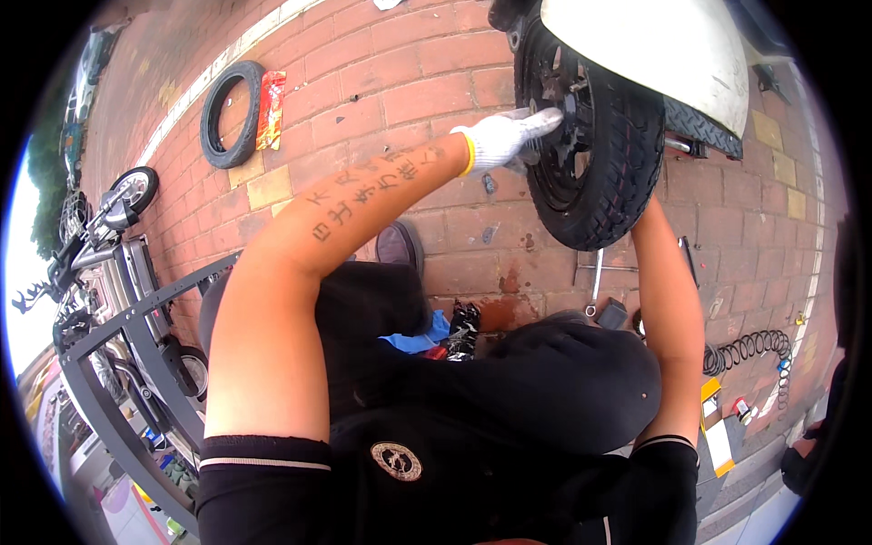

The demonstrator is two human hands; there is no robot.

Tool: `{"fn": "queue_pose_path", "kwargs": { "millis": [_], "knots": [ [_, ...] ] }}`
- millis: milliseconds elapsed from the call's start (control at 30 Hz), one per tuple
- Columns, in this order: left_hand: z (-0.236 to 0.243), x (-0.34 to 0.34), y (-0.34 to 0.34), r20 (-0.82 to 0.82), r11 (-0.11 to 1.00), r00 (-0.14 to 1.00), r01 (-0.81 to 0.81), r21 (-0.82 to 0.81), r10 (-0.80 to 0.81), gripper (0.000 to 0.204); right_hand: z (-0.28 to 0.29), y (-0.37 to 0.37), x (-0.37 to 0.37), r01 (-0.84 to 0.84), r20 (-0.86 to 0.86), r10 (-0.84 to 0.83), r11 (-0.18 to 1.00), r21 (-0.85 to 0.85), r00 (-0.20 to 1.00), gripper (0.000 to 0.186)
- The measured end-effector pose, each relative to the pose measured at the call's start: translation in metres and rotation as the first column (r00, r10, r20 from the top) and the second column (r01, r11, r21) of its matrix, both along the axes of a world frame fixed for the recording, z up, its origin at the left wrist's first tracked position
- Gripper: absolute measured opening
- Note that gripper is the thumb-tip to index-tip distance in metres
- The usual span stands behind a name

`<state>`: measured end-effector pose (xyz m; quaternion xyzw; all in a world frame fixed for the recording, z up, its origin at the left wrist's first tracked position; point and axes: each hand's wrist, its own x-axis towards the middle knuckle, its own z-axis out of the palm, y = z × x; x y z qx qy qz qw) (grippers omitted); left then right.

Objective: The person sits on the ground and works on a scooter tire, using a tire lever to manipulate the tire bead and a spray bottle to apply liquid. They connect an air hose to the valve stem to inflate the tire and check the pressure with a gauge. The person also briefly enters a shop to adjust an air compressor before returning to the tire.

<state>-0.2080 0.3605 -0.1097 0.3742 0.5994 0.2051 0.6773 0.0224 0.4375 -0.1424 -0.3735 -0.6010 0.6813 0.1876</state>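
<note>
A black wheel with a knobbly tyre (627, 173) stands upright under the white body panel (654, 54) of a scooter or motorcycle. My left hand (509, 139), in a white glove with a yellow cuff, reaches to the near left side of this wheel. Its foremost finger stretches toward the dark hub (570, 127), and the other fingers are partly blurred. I see nothing held in it. My right forearm (668, 272) goes up behind the tyre's right side, which hides the right hand and its fingers.
A loose tyre (215, 118) lies on the brick paving beside a red-orange wrapper (272, 111). Below the wheel is a wrench (595, 283). A coiled black air hose (749, 350) lies at right, a metal frame (136, 341) and parked motorbike (118, 213) at left.
</note>
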Motion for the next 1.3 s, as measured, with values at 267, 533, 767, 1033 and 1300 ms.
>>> {"fn": "queue_pose_path", "kwargs": {
  "millis": [267, 533, 767, 1033, 1300],
  "knots": [
    [-0.041, -0.279, -0.008, -0.896, 0.918, 0.397, 0.395, -0.028, -0.199, 0.047, 0.010, -0.002, 0.004, 0.025, 0.072, -0.024, 1.000, -0.011, 0.997, 0.075],
    [-0.137, -0.333, -0.022, -0.926, 0.980, 0.373, 0.154, 0.129, 0.063, 0.038, 0.027, -0.003, 0.019, 0.088, 0.158, -0.083, 0.996, -0.029, 0.984, 0.073],
    [-0.175, -0.324, -0.039, -0.921, 0.920, 0.282, 0.210, 0.332, 0.269, 0.027, 0.028, -0.006, 0.017, 0.070, 0.167, -0.062, 0.997, -0.039, 0.984, 0.072],
    [-0.080, -0.133, -0.029, 0.047, 0.859, 0.895, -0.440, 0.261, 0.444, 0.033, 0.022, -0.012, 0.024, 0.075, 0.158, -0.066, 0.996, -0.053, 0.985, 0.070],
    [-0.038, -0.031, -0.014, 0.463, 0.841, 0.772, -0.532, 0.099, 0.434, 0.032, 0.012, -0.009, 0.014, 0.030, 0.126, -0.025, 0.999, -0.032, 0.992, 0.068]
  ]
}}
